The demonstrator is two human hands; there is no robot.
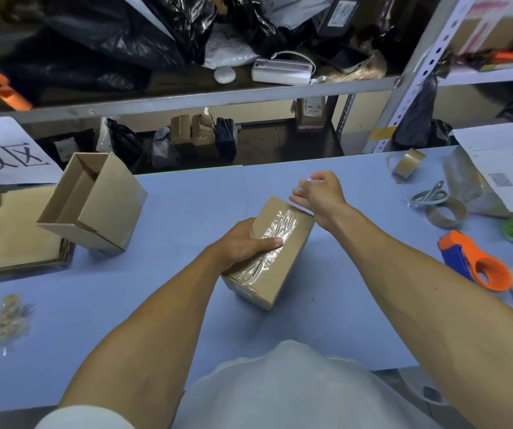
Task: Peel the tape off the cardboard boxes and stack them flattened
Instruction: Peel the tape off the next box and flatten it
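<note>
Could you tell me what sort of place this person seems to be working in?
Probably a packing or parcel-handling stockroom. Metal shelving holds bagged parcels, a tape dispenser and tape roll lie on the blue table, and flattened cardboard is stacked at the left.

Light falls evenly from above on the blue table [357,274]; the shelves [187,97] behind sit dim; glare streaks the clear tape [275,236]; soft shadows hug the boxes; wide-angle bending curves the edges; the right hand [320,191] shows slight motion blur.
</note>
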